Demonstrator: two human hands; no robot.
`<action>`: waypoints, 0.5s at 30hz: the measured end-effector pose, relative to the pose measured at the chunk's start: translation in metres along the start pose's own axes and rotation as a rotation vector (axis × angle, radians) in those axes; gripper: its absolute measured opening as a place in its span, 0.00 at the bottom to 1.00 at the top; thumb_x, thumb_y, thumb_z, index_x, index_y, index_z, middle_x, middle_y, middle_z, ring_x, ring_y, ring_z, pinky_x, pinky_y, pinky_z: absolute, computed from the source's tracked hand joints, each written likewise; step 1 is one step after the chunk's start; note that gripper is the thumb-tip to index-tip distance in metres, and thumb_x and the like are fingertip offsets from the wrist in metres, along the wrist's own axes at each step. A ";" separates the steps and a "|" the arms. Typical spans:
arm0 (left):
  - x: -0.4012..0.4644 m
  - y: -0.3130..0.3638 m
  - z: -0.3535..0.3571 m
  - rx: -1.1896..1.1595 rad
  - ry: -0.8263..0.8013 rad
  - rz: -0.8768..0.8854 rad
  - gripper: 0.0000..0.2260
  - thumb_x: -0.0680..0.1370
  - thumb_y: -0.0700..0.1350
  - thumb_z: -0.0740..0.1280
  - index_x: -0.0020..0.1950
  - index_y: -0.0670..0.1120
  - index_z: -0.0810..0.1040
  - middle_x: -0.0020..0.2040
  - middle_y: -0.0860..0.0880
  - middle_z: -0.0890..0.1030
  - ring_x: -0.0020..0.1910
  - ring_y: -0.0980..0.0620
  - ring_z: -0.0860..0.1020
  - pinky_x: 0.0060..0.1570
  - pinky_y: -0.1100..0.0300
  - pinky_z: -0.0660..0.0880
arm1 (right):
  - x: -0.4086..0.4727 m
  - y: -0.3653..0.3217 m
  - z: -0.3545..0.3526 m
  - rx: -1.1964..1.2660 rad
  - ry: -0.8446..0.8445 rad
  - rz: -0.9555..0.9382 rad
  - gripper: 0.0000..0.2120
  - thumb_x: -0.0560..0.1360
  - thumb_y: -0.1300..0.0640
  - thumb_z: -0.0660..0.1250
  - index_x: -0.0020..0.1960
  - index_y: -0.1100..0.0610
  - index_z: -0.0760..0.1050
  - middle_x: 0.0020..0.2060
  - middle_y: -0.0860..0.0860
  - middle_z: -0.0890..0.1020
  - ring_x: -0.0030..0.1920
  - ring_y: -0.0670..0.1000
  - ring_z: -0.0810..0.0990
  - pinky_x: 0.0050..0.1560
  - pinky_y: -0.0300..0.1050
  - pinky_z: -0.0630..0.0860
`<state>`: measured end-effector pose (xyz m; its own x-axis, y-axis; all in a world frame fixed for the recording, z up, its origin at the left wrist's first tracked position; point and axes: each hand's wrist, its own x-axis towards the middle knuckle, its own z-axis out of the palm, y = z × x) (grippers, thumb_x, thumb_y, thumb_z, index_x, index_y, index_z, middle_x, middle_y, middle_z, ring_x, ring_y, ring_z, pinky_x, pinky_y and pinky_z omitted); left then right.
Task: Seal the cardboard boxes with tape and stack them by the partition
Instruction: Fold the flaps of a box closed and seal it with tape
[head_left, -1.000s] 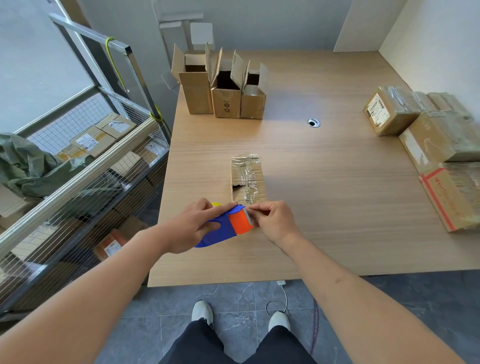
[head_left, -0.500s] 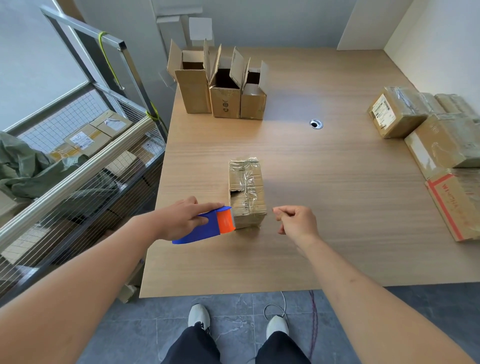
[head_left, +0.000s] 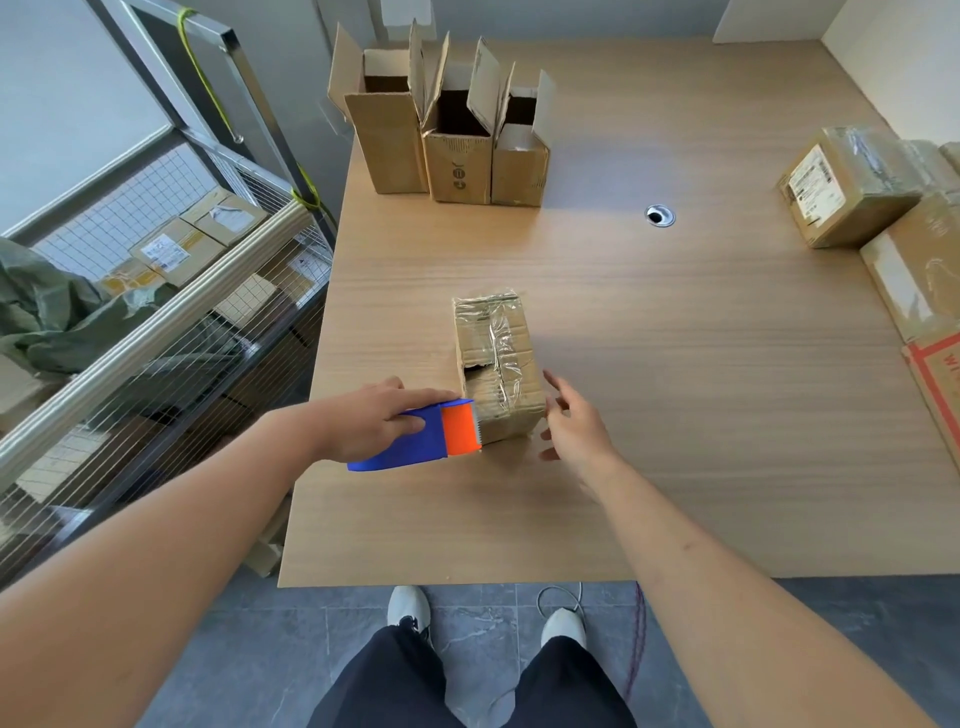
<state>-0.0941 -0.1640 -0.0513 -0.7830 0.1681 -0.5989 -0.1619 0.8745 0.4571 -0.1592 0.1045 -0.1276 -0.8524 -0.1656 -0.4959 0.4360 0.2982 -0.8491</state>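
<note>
Hardly any writing can be read here. The white shipping label (head_left: 814, 191) on the side of the taped box (head_left: 852, 187) at the far right of the table (head_left: 675, 364) carries printed lines too small to make out, and the middle open box (head_left: 457, 156) at the far edge bears a dark round mark low on its front that cannot be read. The red-bordered box (head_left: 940, 384) at the right edge shows red letters cut off by the frame, and the labels on the parcels (head_left: 171, 249) in the wire cart (head_left: 156, 332) are blurred.
</note>
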 end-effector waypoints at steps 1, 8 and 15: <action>0.001 0.000 0.000 -0.012 0.000 0.003 0.22 0.87 0.50 0.55 0.76 0.75 0.58 0.54 0.54 0.70 0.50 0.56 0.70 0.54 0.53 0.65 | 0.001 0.001 0.002 -0.017 -0.007 0.020 0.16 0.84 0.51 0.58 0.67 0.35 0.74 0.50 0.48 0.76 0.40 0.48 0.76 0.29 0.43 0.77; 0.004 0.000 0.005 -0.060 0.005 0.021 0.23 0.87 0.51 0.56 0.75 0.76 0.58 0.54 0.54 0.70 0.52 0.52 0.72 0.56 0.52 0.68 | -0.006 -0.009 0.007 -0.368 0.252 -0.473 0.19 0.86 0.57 0.56 0.75 0.54 0.71 0.72 0.50 0.74 0.73 0.49 0.69 0.73 0.42 0.63; -0.005 -0.012 0.018 -0.141 -0.005 0.074 0.25 0.87 0.53 0.56 0.73 0.81 0.52 0.55 0.53 0.70 0.53 0.49 0.74 0.60 0.48 0.71 | 0.004 -0.017 0.010 -0.998 -0.107 -0.649 0.24 0.87 0.48 0.46 0.82 0.49 0.54 0.81 0.43 0.48 0.81 0.47 0.39 0.81 0.51 0.38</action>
<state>-0.0774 -0.1671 -0.0654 -0.7932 0.2322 -0.5630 -0.1867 0.7872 0.5877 -0.1671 0.0893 -0.1171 -0.7816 -0.6187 -0.0795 -0.5242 0.7205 -0.4539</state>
